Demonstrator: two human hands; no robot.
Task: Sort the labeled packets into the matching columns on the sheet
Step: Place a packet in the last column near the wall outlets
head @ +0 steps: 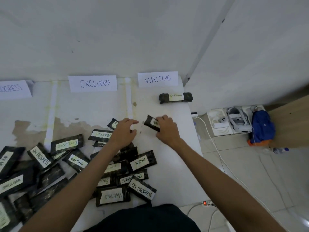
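Right hand grip holds one WAITING packet; one placed packet lies beyond.

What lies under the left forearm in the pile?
Under the left forearm dark packets overlap; one pale label shows beside it, its writing too faint to read. Whatever lies directly beneath the arm is covered.

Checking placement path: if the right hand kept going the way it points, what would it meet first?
Probably the WAITING packet already lying under the WAITING sign; the sheet between looks bare. The right hand holds a packet.
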